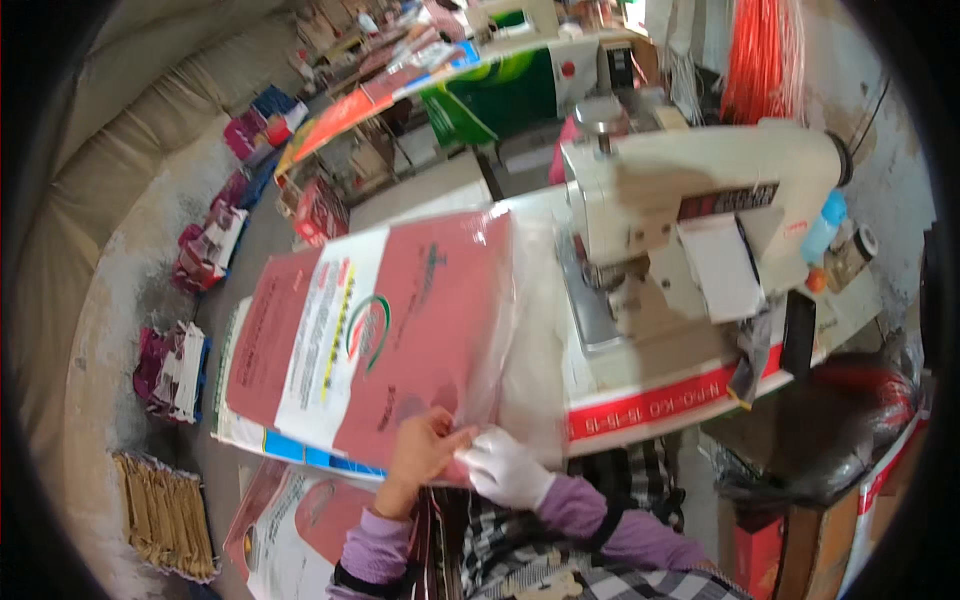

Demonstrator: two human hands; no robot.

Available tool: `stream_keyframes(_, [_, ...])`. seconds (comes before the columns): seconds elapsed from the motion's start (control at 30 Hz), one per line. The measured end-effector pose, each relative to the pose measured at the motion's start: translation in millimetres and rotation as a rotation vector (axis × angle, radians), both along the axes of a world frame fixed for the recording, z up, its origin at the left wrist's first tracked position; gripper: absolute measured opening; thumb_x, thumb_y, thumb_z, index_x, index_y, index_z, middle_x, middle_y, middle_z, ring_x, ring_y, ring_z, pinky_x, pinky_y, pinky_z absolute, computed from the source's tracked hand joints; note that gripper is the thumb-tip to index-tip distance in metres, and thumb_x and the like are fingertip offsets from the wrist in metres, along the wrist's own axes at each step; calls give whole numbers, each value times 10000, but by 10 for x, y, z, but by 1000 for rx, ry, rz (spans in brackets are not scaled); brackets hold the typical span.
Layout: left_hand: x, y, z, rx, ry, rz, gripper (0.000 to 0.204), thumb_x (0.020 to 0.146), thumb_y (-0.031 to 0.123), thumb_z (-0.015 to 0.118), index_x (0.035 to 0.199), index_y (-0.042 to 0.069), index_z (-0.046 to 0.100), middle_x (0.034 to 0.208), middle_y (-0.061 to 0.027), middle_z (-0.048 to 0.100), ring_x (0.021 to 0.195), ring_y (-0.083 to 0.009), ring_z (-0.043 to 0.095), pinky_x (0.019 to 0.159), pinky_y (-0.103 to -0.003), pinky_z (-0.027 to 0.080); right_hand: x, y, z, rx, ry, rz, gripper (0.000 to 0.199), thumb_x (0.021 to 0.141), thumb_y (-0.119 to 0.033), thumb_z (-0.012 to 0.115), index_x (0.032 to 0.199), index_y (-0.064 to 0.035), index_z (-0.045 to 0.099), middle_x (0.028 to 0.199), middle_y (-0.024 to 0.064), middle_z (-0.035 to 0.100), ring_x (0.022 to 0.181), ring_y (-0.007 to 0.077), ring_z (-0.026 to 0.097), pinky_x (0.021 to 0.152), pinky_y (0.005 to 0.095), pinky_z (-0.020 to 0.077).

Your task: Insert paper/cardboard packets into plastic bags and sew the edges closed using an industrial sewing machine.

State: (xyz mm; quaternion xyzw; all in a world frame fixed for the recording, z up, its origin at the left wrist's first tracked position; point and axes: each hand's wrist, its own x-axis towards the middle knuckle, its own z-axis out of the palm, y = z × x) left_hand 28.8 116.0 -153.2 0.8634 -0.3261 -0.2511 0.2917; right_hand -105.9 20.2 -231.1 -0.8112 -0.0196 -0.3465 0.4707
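Observation:
A stack of flat, reddish-brown printed sacks (440,300) with a white band lies on the table, left of the sewing machine. A clear plastic film (530,330) sticks out along the right edge of the top sack. At its near right corner my bare left hand (422,455) is closed, fingers pinching the edge. My right hand (505,470), in a white glove, is closed beside it on the same corner, its fingertips close to the left hand's. Exactly which layers lie between the fingers is hidden.
A cream sewing machine (700,190) stands on the table at right, with a blue bottle (825,225) and a jar (853,255) behind it. More printed sacks (300,530) lie lower left. Folded bundles (170,370) line the left wall. Orange-red strands (762,60) hang at the back.

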Motion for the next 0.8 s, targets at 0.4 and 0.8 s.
stream_keyframes(0.4, [-473,1119,1337,163,-619,-94,209,809,30,617,1007,67,674,867,-214,650,737,-374,641,659,-458,487,1067,-143,326,-626,274,516,251,857,-309,552,865,-81,657,886,97,665,788,288,624,723,411,496])
stream_keyframes(0.8, [-610,1720,1301,33,-764,74,135,835,24,634,961,54,672,817,-179,649,649,-333,633,594,-392,498,300,-1022,658,414,37,-913,389,719,-28,728,1092,-53,622,1134,147,584,1018,288,587,881,371,461])
